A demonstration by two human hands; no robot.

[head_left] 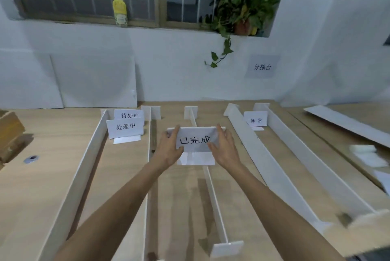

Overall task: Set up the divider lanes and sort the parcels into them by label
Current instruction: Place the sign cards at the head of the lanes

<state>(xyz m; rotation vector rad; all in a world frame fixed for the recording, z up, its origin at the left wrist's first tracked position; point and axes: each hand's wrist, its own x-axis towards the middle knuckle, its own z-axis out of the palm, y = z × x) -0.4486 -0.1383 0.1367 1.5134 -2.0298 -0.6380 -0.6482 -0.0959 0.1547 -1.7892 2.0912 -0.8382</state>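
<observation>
Table (52, 134) lanes are being labelled. Your left hand (168, 151) and right hand (224, 146) pinch the sign (195, 139); stand it beside the divider (215, 197).

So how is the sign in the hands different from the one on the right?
The held sign reads 已完成 and is gripped by the left hand and right hand over the middle divider. The right sign reads 异常 and stands untouched, farther back. Both are white with black writing.
</observation>
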